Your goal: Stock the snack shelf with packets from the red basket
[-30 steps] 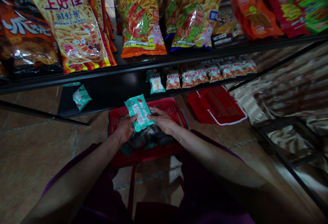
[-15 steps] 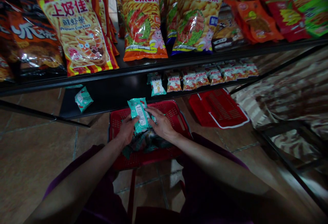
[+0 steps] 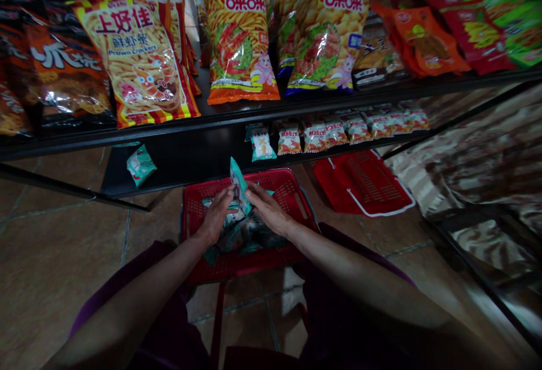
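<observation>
A small teal snack bag point(image 3: 239, 185) is held edge-on between my two hands, above the red basket point(image 3: 292, 181). My left hand point(image 3: 217, 212) is closed on its left side, and my right hand point(image 3: 267, 207) grips it from the right. More teal snack bags point(image 3: 249, 231) lie heaped in the basket below, partly hidden by my hands and wrists. On the lower shelf just beyond stands a teal and white snack bag point(image 3: 262, 143), at the left end of a row of orange and white snack bags point(image 3: 315, 136).
Another teal bag point(image 3: 141, 165) lies at the left of the lower black shelf point(image 3: 190, 161). Large snack bags, among them prawn crackers point(image 3: 141, 65), fill the upper shelf, which juts out above. A second red basket point(image 3: 364, 181) with a white handle sits on the tiled floor at right.
The teal bag in my hands has turned from its flat, labelled face toward me to edge-on. My right hand has shifted slightly down, and the view has tipped a little.
</observation>
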